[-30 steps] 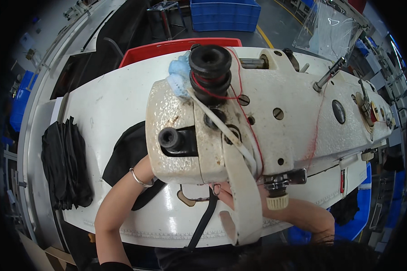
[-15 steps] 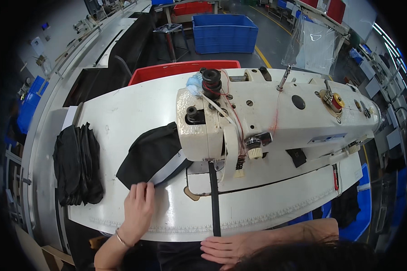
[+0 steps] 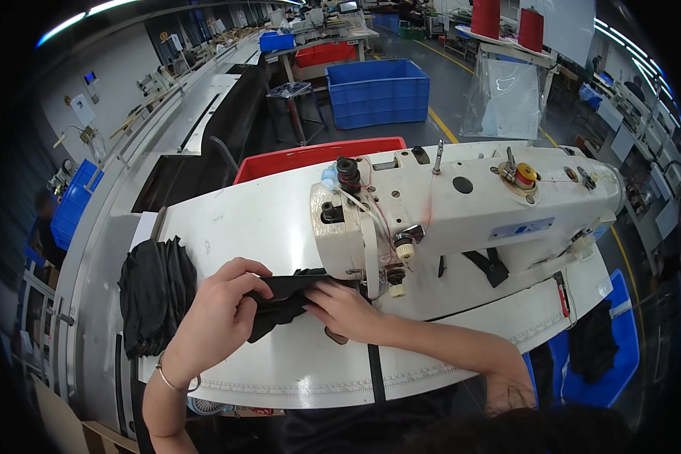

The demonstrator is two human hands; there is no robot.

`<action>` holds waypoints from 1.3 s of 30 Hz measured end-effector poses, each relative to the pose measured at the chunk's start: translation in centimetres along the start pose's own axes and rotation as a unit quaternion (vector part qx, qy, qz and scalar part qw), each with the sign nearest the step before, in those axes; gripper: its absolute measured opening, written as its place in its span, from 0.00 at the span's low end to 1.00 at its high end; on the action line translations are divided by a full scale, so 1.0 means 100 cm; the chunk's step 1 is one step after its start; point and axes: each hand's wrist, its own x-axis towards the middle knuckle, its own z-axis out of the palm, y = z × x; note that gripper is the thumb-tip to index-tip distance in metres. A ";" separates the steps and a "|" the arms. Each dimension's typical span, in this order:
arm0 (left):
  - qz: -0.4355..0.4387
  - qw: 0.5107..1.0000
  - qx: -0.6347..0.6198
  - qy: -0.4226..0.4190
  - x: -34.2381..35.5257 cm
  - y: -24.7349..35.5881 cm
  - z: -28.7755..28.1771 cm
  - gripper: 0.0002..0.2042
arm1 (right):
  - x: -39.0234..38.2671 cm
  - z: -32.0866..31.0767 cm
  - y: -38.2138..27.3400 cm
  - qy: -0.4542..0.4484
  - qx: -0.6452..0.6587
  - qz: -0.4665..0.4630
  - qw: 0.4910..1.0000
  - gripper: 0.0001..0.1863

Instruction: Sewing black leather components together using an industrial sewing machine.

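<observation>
A black fabric piece (image 3: 278,309) is bunched and partly raised on the sewing table (image 3: 238,227), just left of the sewing machine (image 3: 450,189). My left hand (image 3: 223,306) is closed on its left side, thumb and fingers pinching the cloth. Close to the needle area, my right hand (image 3: 346,312) grips the fabric's right end; some fingertips are hidden in the folds. A narrow black strip (image 3: 376,371) runs below my right forearm toward the table's front edge.
A stack of black fabric pieces (image 3: 155,295) lies at the table's left. Right of the machine head are a black scrap (image 3: 488,266) and a red-handled tool (image 3: 562,295). A red bin (image 3: 318,155) stands behind the table; a blue bin (image 3: 620,356) sits low at the right.
My right hand has risen from the table's front edge to the fabric. My left hand has moved up and folded the piece, hiding its white strip. The whole view has tilted up.
</observation>
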 end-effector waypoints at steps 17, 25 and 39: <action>0.108 0.935 0.334 0.043 -0.005 -0.065 0.002 0.11 | 0.006 -0.012 -0.024 0.110 -0.077 -0.151 0.979 0.10; 0.007 0.998 0.006 -0.060 -0.021 -0.066 0.068 0.13 | -0.002 -0.018 -0.019 0.017 -0.039 -0.097 0.994 0.10; 0.044 0.973 0.200 -0.102 -0.011 -0.088 0.066 0.16 | -0.010 -0.031 -0.019 -0.021 -0.107 -0.054 0.993 0.06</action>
